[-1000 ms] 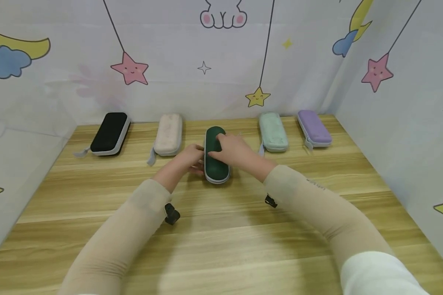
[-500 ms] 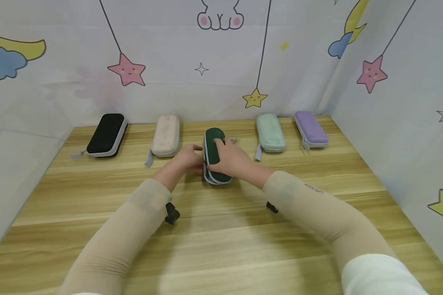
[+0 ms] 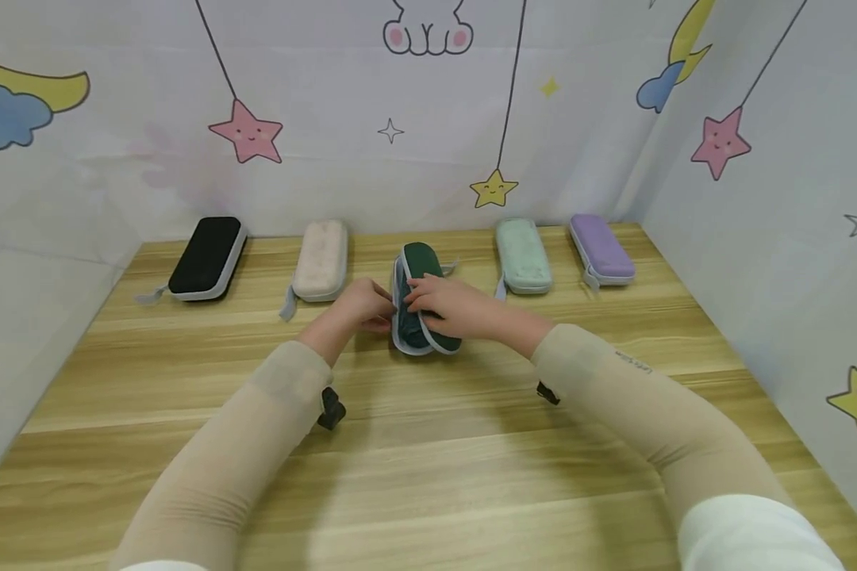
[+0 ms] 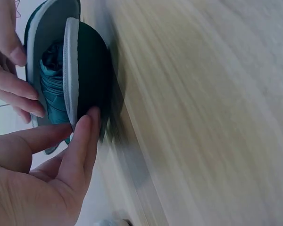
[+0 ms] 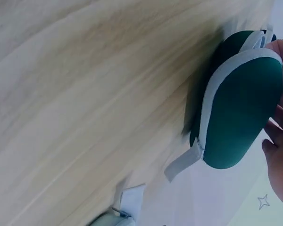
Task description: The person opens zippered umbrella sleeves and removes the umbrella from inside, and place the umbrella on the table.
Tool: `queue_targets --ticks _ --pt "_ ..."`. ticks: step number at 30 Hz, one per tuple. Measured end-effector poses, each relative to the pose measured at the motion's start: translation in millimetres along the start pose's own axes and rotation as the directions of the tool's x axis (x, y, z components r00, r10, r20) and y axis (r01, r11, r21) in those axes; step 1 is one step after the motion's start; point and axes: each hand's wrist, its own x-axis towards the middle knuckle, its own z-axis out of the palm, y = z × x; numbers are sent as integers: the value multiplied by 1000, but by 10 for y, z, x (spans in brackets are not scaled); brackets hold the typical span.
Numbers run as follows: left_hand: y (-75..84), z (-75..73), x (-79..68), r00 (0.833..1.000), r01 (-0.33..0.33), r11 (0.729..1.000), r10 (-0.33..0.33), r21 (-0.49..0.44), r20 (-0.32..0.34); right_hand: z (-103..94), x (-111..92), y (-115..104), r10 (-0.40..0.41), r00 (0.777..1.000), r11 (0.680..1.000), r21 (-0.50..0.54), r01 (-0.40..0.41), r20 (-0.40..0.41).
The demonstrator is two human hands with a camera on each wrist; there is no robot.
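A dark green zip case [image 3: 420, 260] lies on the wooden table with its lid swung part way up to the right. Inside shows dark green pleated fabric, which looks like a folded umbrella [image 4: 53, 89]. My left hand [image 3: 363, 306] pinches the near wall of the lower shell [image 4: 89, 66], the thumb on the inner side and the fingers outside. With its fingers hooked over the lid's edge, my right hand [image 3: 464, 308] holds the lid [image 5: 245, 106] tilted back. A grey strap [image 5: 183, 162] sticks out from the case's far end.
Along the back of the table [image 3: 400, 476] lie a black case [image 3: 207, 255] and a cream case [image 3: 321, 262] to the left. A mint case [image 3: 524, 255] and a purple case [image 3: 602, 246] lie to the right. A printed cloth wall [image 3: 343, 182] stands behind them.
The green case has gone from closed to gaping, its lid tilting to the right. My right hand has shifted from the lid's top to its edge; the left has stayed at the case's left side.
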Motion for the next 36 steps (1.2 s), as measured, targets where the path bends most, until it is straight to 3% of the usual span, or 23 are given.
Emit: queue_targets --ticks 3,7,12,16,19,22,24,26,30,36 --pt "-9 1 4 1000 -4 1000 4 -6 -16 -20 -20 23 -49 995 997 -68 44 -84" --pt "-21 0 21 999 -2 1000 2 -8 -32 -76 -25 15 -49 985 984 -178 19 -165" --pt "-16 -6 24 999 6 1000 -6 -1 -33 -116 40 -74 96 988 959 -253 -125 -122" --pt "-16 -10 28 1000 8 1000 -8 5 -28 -66 155 -174 221 970 897 -371 -241 -96" --pt "-22 -7 38 1000 5 1000 -5 8 -30 -22 240 -224 173 982 838 -514 -184 -70" --pt "-34 2 51 1000 -2 1000 3 10 -26 -1 308 -254 82 996 809 -580 -92 -43" --pt "-43 7 59 1000 -3 1000 3 9 -23 -1 342 -273 76 996 816 -572 -90 -48" --pt "-51 10 62 1000 -4 1000 4 12 -17 -3 371 -289 124 991 832 -538 -135 -57" --pt "-51 4 54 1000 5 1000 -4 28 -21 -2 424 -318 295 955 829 -486 -278 -44" --pt "-50 -6 50 1000 7 1000 -7 26 -8 55 522 -297 512 858 784 -431 -447 41"
